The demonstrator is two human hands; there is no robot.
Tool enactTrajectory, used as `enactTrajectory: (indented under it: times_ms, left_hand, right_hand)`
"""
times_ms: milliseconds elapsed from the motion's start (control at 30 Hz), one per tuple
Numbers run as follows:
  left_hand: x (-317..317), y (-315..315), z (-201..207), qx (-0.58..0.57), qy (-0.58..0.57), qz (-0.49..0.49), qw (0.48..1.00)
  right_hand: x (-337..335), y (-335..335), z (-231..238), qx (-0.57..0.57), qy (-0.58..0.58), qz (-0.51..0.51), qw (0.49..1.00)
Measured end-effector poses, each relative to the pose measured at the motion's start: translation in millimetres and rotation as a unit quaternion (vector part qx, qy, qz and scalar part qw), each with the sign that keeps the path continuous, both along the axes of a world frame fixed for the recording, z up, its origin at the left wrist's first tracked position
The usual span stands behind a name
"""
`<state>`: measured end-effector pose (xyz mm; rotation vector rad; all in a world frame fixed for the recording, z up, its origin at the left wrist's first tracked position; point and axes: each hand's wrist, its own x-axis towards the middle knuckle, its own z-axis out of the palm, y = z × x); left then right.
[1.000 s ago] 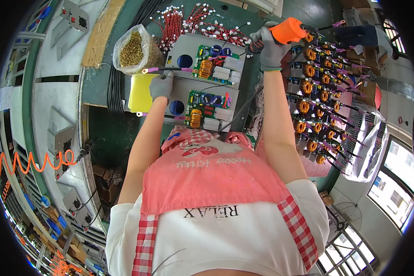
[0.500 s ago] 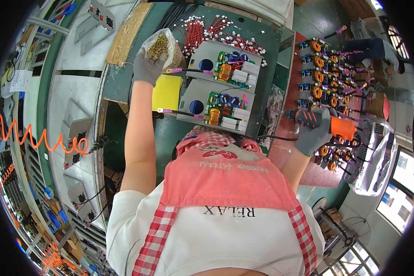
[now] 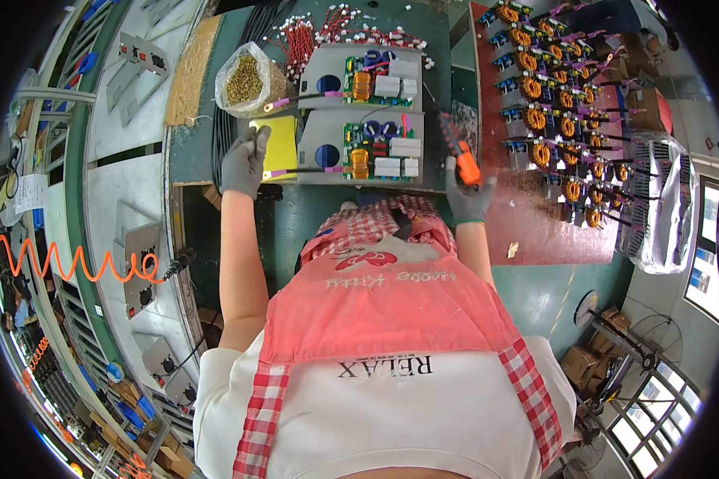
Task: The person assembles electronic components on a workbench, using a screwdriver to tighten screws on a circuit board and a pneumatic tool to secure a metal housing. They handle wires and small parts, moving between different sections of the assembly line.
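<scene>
Since the earlier frame, the left hand (image 3: 243,166) has come out of the clear plastic bag (image 3: 278,86) of small brass-coloured parts (image 3: 244,80), and the right hand (image 3: 469,198) has swung from over the red-topped bench (image 3: 535,231) to beside the green-topped bench (image 3: 192,152). The left hand, in a grey glove, is at the left edge of a yellow rectangular pad (image 3: 281,145), its thumb and fingertips close together; whether they pinch a brass part cannot be told. The right hand's grip, gloved alike, is wrapped around the orange end of an orange-and-black handheld power driver (image 3: 456,142), whose thin tip points away from the body, apart from the boards. Between the hands, on the green-topped bench, lie 2 bent grey metal plates (image 3: 315,132), each bearing a green circuit board (image 3: 382,149) with a copper-wound coil and a black cable (image 3: 303,172) with a ring end. As far as can be judged, placing the boards and attaching the cables is done for both; whether any fastening is left is too small to tell. Many coil-bearing boards (image 3: 535,120) stand in rows on the red-topped bench.
</scene>
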<state>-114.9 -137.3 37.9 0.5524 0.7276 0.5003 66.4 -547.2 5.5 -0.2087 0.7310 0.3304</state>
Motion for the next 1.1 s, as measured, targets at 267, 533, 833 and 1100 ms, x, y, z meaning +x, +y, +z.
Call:
enactTrajectory:
  times_ms: [267, 533, 833, 1100]
  left_hand:
    - [-76, -80, -67, -0.116, 0.117, 0.165, 0.972]
    - [-47, -130, -70, -0.223, 0.156, -0.008, 0.962]
    - [-20, -107, -116, -0.132, 0.136, -0.013, 0.982]
    - [-12, -130, -86, -0.168, 0.104, 0.093, 0.976]
  right_hand:
    - [-5, 11, -37, -0.017, 0.079, 0.237, 0.968]
    - [-59, 139, 121, -0.362, -0.488, 0.431, 0.667]
    - [-100, 265, 45, -0.515, -0.567, 0.637, 0.090]
    - [-75, 254, 19, -0.656, -0.522, 0.514, 0.181]
